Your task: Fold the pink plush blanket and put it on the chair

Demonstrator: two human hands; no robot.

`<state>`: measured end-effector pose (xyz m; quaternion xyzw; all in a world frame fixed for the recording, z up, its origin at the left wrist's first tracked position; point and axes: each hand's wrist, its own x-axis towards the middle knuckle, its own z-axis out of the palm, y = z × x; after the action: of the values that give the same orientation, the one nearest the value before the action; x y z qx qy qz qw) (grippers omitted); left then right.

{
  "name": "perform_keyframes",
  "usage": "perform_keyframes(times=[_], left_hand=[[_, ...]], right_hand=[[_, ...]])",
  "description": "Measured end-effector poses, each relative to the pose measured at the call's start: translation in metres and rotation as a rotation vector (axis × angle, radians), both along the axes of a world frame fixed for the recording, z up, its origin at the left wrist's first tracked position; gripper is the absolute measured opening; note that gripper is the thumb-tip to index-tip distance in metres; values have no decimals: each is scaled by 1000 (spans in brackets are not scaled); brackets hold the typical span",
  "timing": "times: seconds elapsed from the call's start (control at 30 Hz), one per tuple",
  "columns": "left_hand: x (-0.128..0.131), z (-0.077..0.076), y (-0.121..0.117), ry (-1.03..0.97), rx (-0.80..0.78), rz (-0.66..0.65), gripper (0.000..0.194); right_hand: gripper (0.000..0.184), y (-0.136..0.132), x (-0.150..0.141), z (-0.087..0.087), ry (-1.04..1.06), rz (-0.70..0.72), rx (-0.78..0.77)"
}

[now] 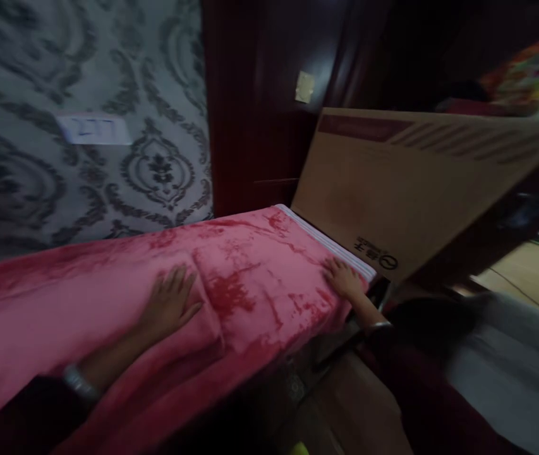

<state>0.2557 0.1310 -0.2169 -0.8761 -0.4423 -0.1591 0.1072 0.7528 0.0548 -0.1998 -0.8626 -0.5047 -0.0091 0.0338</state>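
Note:
A pink and red plush blanket (260, 278) is spread over a long, narrow surface, with a folded upper layer (84, 297) on its left part. My left hand (169, 300) lies flat on that folded layer close to its edge, fingers stretched and thumb out. Toward the far right end, my right hand (342, 278) rests palm down on the blanket with its fingers spread. Beside those fingers runs a white striped border (328, 243) along the surface's end. Neither hand grips anything.
A large cardboard box (368, 183) leans just past the right end. Patterned wallpaper (160, 167) with a paper label (93, 129) and a dark red wooden panel (254, 107) stand behind. Grey cushioned furniture (510, 373) lies at lower right, and the tiled floor (345, 404) shows below.

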Motion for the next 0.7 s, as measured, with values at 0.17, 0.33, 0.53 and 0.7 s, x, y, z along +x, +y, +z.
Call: perform_keyframes(times=[0.17,0.33,0.53,0.7], left_hand=[[8,21,-13,32,-198,47,77],[13,52,-40,-16,-430,33,75],[-20,70,-108,-31,-374,-33,65],[-105,56,-150,1,-265,353,72]], right_hand=[[51,5,-31,-18,-7,26,-22],[53,26,-145,-11,191,519,225],[55,1,-303,-7,294,984,311],[52,-10,-332,-43,280,1060,342]])
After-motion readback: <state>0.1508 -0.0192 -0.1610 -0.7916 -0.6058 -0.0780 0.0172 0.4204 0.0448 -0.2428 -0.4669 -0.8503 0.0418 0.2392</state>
